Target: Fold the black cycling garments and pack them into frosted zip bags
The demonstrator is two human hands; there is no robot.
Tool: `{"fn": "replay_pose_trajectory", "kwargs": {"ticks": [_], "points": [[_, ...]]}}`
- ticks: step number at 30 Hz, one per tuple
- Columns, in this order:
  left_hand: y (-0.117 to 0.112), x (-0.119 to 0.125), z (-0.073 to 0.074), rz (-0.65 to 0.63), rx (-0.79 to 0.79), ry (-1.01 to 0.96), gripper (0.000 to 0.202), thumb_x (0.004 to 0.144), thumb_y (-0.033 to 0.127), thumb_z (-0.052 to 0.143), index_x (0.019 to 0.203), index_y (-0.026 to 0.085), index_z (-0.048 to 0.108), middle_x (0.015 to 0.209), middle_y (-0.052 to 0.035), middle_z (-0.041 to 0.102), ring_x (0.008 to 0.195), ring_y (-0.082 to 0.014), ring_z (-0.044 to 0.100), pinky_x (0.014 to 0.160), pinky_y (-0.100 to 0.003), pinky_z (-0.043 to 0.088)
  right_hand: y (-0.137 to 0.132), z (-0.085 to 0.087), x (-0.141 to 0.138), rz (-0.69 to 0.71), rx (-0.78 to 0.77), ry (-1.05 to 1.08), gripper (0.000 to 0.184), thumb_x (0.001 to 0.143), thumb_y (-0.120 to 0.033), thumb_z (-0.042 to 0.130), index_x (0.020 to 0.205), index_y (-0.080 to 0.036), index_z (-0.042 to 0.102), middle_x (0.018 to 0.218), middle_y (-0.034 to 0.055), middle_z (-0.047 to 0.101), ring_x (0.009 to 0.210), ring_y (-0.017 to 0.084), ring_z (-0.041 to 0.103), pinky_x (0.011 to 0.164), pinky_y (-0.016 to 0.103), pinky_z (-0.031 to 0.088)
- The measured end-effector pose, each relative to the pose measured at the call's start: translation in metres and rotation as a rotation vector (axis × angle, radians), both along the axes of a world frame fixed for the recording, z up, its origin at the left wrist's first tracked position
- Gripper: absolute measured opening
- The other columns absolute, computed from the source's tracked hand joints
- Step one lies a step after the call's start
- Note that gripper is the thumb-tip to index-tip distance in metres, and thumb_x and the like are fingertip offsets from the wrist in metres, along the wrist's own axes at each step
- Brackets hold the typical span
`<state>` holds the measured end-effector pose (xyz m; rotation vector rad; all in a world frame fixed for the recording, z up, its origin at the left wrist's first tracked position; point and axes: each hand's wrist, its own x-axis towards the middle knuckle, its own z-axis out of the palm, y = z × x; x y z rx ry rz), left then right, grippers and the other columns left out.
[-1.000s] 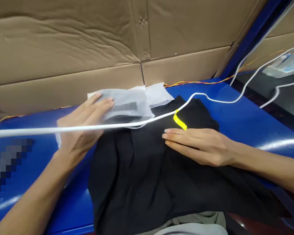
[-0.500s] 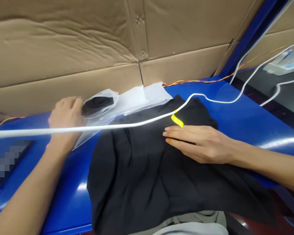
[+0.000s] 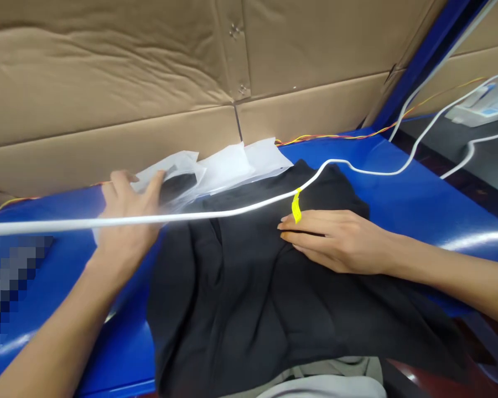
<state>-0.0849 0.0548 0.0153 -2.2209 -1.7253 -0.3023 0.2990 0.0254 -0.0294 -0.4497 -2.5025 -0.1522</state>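
Observation:
My left hand (image 3: 126, 213) holds a clear plastic bag (image 3: 176, 185) at the far side of the table, with the thumb and fingers around it. A dark item shows through the bag. Behind it lie white sheets of packing film (image 3: 236, 163). My right hand (image 3: 334, 240) rests flat on a folded black garment (image 3: 249, 287), its fingertips just below a yellow tag (image 3: 296, 205). A white cable (image 3: 149, 219) runs across above the garment and in front of my left wrist.
The blue table (image 3: 423, 182) ends in a curved edge at the right. Cardboard sheets (image 3: 108, 83) line the wall behind it. Thin orange-yellow wires (image 3: 336, 137) run along the back. A white boxed object (image 3: 479, 105) lies at the upper right, and a blurred patch covers the lower left.
My left hand has gathered the plastic bag, moving left and then back toward the garment. The bag now looks crumpled around the dark item. The yellow tag has swung from slanted to nearly upright.

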Motion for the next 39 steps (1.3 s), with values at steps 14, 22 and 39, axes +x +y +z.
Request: {"fn": "replay_pose_trajectory", "kwargs": {"ticks": [14, 22, 39], "points": [[-0.022, 0.046, 0.014, 0.071, 0.079, 0.303, 0.053, 0.107, 0.033, 0.038, 0.149, 0.007, 0.057, 0.116, -0.0256, 0.067, 0.104, -0.0429, 0.068, 0.075, -0.047, 0.056, 0.001, 0.0, 0.004, 0.006, -0.079, -0.082, 0.025, 0.108, -0.024, 0.054, 0.119, -0.011, 0.073, 0.125, 0.0125, 0.079, 0.116, 0.026, 0.076, 0.097, 0.041, 0.066], [-0.059, 0.086, 0.013, -0.629, 0.162, -0.091, 0.02, 0.103, 0.025, 0.061, 0.084, 0.02, 0.061, 0.068, -0.0004, 0.062, 0.057, -0.0157, 0.055, 0.056, -0.031, 0.041, -0.004, 0.007, 0.004, 0.0, -0.024, 0.018, 0.016, 0.104, -0.018, 0.058, 0.097, -0.014, 0.072, 0.091, 0.0105, 0.075, 0.077, 0.02, 0.065, 0.07, 0.035, 0.054], [-0.075, 0.091, 0.018, -1.056, -0.768, -0.243, 0.034, 0.082, 0.017, 0.079, 0.073, 0.023, 0.046, 0.072, 0.0043, 0.063, 0.066, -0.0139, 0.059, 0.069, -0.029, 0.047, -0.023, 0.031, 0.003, 0.33, -0.647, -0.311, 0.029, 0.071, -0.009, 0.077, 0.069, -0.022, 0.051, 0.072, -0.0045, 0.06, 0.067, 0.014, 0.052, 0.072, 0.029, 0.045]]}}
